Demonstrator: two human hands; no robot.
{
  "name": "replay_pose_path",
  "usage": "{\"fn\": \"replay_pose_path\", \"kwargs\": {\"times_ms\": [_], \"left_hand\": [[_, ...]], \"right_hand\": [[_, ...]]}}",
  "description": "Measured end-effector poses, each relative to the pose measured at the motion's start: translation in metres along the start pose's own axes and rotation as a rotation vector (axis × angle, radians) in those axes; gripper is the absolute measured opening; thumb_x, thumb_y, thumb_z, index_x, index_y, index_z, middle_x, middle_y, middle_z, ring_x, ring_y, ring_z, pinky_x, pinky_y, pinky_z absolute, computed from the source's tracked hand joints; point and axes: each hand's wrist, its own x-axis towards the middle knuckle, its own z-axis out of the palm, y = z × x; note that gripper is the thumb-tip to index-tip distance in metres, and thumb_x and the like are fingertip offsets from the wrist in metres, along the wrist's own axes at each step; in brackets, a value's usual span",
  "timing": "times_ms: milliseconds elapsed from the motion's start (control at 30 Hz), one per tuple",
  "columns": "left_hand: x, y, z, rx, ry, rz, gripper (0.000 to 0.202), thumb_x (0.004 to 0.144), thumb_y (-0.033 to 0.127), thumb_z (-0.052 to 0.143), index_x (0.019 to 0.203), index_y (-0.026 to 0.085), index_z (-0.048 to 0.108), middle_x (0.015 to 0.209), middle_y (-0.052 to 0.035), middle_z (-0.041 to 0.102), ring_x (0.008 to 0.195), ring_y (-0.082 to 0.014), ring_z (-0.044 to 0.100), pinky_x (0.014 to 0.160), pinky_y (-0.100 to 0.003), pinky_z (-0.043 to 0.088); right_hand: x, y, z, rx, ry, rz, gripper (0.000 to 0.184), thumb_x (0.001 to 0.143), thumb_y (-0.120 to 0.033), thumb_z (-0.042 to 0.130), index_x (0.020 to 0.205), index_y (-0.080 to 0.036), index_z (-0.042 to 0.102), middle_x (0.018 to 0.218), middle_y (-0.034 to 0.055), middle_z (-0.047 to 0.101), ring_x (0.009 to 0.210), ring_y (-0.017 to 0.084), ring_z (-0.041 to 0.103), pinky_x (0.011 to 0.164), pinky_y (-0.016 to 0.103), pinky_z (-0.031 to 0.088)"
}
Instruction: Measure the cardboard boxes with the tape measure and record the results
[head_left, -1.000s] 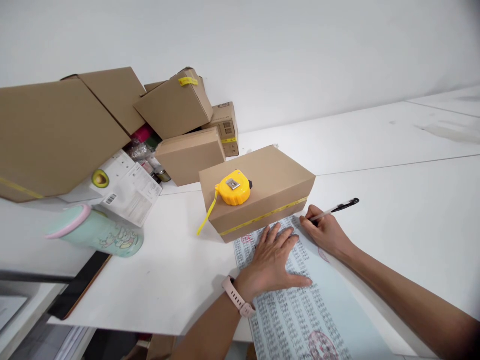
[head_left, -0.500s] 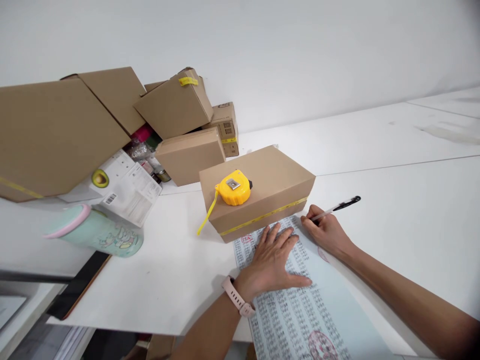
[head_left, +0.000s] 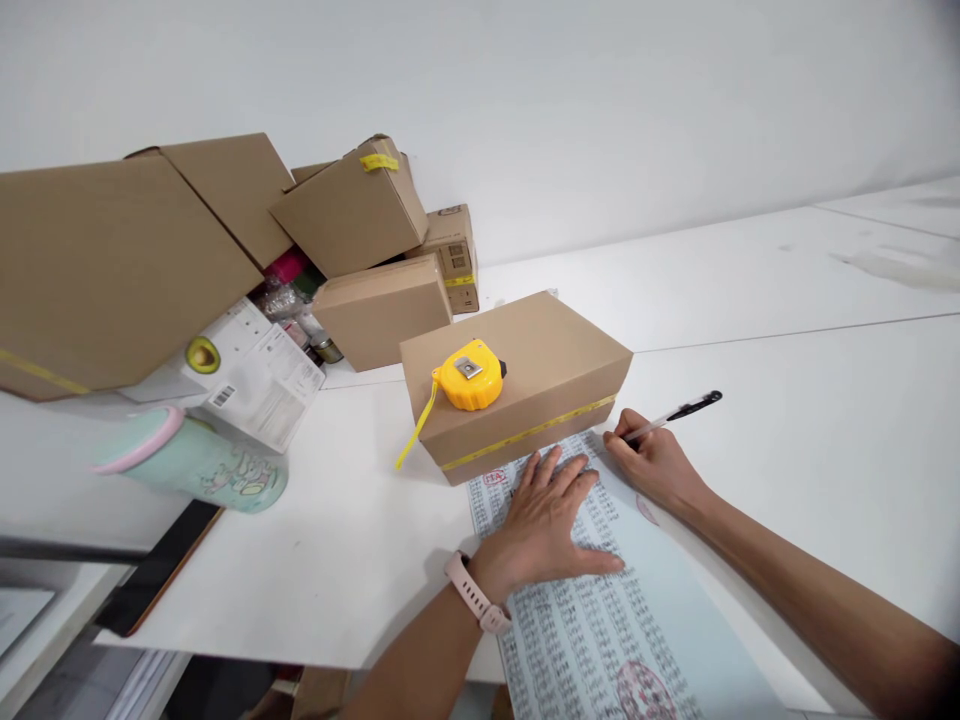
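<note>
Practically nothing has moved: the left hand (head_left: pixel 544 530), fingers (head_left: pixel 547 468) wide, seemingly steadies the sheet (head_left: pixel 592 640) while the right hand (head_left: pixel 656 470) pinches a pen (head_left: pixel 676 413).

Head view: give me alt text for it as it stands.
Right hand holding a slim black-and-clear pen at pale blue paper with dark rows of text; left hand spread on it. Beyond, a yellow tape measure rests atop a brown cardboard box.

Bright, diffuse light covered the wall (head_left: pixel 615 110) and tabletop (head_left: pixel 322 560); soft shadow lay beside the watch strap (head_left: pixel 471 590). The upper right corner was dark, the left-edge carton (head_left: pixel 97 270) stretched, print on the sheet (head_left: pixel 585 630) smeared.
</note>
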Motion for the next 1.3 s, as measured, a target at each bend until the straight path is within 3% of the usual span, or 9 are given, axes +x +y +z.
{"fn": "replay_pose_path", "kwargs": {"times_ms": [700,900,1000,1033,1100,1167,1200,1300], "left_hand": [[0.0,-0.002,0.003,0.006,0.013,0.013,0.093,0.076,0.075,0.06,0.148,0.022,0.034,0.161,-0.0086,0.027,0.152,-0.0326,0.008,0.123,-0.054,0.007],[0.0,-0.003,0.003,-0.011,0.034,0.027,0.094,0.076,0.072,0.064,0.148,0.02,0.035,0.16,-0.0094,0.03,0.151,-0.0325,0.01,0.123,-0.053,0.007],[0.0,-0.005,0.008,-0.007,0.063,0.043,0.095,0.073,0.071,0.068,0.147,0.02,0.038,0.16,-0.0102,0.031,0.15,-0.0351,0.013,0.122,-0.057,0.012],[0.0,-0.005,0.01,0.001,0.1,0.056,0.092,0.072,0.069,0.07,0.144,0.019,0.043,0.157,-0.0112,0.036,0.149,-0.0364,0.019,0.121,-0.057,0.016],[0.0,-0.001,0.011,0.019,0.272,0.117,0.066,0.078,0.056,0.071,0.13,0.019,0.056,0.142,-0.0117,0.055,0.137,-0.0338,0.044,0.115,-0.052,0.034],[-0.002,0.007,0.004,0.055,0.582,0.226,0.03,0.086,0.036,0.067,0.111,0.02,0.064,0.116,-0.0087,0.071,0.111,-0.0249,0.064,0.099,-0.041,0.05],[-0.003,0.012,-0.003,0.088,0.763,0.278,0.018,0.087,0.026,0.064,0.104,0.021,0.064,0.105,-0.0067,0.073,0.099,-0.021,0.068,0.091,-0.036,0.054],[-0.01,0.027,-0.037,0.259,1.221,0.303,0.019,0.085,0.012,0.061,0.1,0.022,0.062,0.094,-0.0054,0.072,0.09,-0.0196,0.067,0.083,-0.034,0.055]], "right_hand": [[0.0,0.0,0.0,0.008,-0.021,-0.007,0.023,0.081,-0.035,0.056,0.068,-0.024,0.041,0.05,-0.0076,0.038,0.047,0.01,0.034,0.045,0.025,0.025],[-0.002,0.0,0.0,-0.006,0.032,-0.017,0.025,0.083,-0.037,0.056,0.067,-0.024,0.041,0.051,-0.007,0.038,0.047,0.011,0.035,0.046,0.025,0.028],[-0.008,0.001,-0.009,-0.071,0.109,-0.022,0.025,0.087,-0.041,0.054,0.071,-0.024,0.043,0.057,-0.0045,0.046,0.049,0.012,0.039,0.046,0.026,0.032],[-0.01,0.002,-0.013,-0.121,0.128,-0.048,0.022,0.088,-0.041,0.052,0.076,-0.024,0.046,0.062,-0.0025,0.051,0.052,0.014,0.043,0.048,0.027,0.035],[-0.016,0.005,-0.021,-0.266,0.116,-0.16,0.012,0.089,-0.036,0.05,0.087,-0.025,0.053,0.078,0.0028,0.06,0.066,0.019,0.054,0.056,0.03,0.043],[-0.02,0.01,-0.028,-0.427,0.08,-0.293,0.017,0.087,-0.024,0.045,0.098,-0.025,0.058,0.091,0.0067,0.062,0.084,0.024,0.058,0.065,0.033,0.047],[-0.021,0.013,-0.029,-0.497,0.062,-0.341,0.022,0.085,-0.02,0.043,0.1,-0.025,0.059,0.093,0.0078,0.061,0.088,0.025,0.058,0.066,0.033,0.047],[-0.019,0.024,-0.027,-0.635,0.036,-0.399,0.028,0.086,-0.015,0.04,0.099,-0.024,0.063,0.091,0.0093,0.06,0.086,0.026,0.057,0.062,0.033,0.045]]}}
